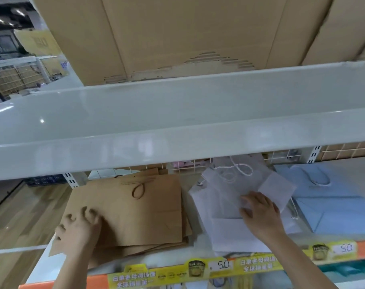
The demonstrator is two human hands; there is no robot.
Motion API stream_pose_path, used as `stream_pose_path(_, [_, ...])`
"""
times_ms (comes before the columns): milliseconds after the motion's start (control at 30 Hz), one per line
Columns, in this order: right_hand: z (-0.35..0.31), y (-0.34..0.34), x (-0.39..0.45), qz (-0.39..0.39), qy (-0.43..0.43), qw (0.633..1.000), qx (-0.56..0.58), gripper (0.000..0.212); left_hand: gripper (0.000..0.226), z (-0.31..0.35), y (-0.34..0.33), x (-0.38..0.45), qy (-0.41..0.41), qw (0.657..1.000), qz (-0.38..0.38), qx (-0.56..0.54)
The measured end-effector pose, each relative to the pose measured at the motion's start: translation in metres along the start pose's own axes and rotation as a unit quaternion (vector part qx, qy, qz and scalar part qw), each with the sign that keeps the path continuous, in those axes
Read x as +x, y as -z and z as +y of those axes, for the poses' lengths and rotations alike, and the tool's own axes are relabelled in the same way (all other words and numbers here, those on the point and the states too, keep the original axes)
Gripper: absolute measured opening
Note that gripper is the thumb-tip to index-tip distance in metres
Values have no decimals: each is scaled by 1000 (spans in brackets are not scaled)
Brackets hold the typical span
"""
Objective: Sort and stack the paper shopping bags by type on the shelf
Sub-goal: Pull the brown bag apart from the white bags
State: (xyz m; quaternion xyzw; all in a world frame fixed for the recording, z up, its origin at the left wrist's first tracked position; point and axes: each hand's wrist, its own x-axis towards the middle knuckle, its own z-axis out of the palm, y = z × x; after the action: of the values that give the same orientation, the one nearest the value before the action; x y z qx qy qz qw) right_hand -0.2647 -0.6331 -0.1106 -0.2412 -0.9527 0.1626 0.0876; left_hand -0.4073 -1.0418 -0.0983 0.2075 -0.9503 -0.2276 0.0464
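Observation:
Three piles of flat paper bags lie on the lower shelf (58, 265). On the left is a stack of brown kraft bags (135, 209) with a twisted brown handle on top. My left hand (79, 226) rests on the stack's near left corner with fingers loosely curled, holding nothing. In the middle lies a pile of white bags (225, 205) with white cord handles. My right hand (261, 213) presses flat on top of it. On the right sits a pile of light blue bags (331, 205).
A white upper shelf (177, 126) juts out above the bags and carries large cardboard boxes (177, 32). A yellow and orange price strip (219, 268) runs along the lower shelf's front edge. A wire grid backs the shelf. Wood floor shows at left.

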Motion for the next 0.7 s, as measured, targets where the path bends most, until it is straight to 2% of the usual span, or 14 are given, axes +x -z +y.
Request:
stream_pose_path(100, [0,-2,-3,-15,-7,1000,-3,42,64,6,-14,-6,-114,990,-53,62])
stream_pose_path(267, [-1,-3,-4,-33,-29,999,-6,44,101,9,-19,-2,-68,988,-114,83])
stream_pose_path(333, [-1,-2,-4,-37,-26,999,-8,45,108,9,-18,-2,-70,986,-118,95])
stream_pose_path(533, [0,-3,-4,-34,-21,999,-3,45,108,15,-19,-11,-105,976,-125,143])
stream_pose_path(633, [0,-3,-4,-32,-15,999,3,45,93,23,-16,-16,-95,975,-106,172])
stream_pose_path(700, [1,0,-4,-36,-11,999,3,45,79,30,-17,-20,-117,971,-97,185])
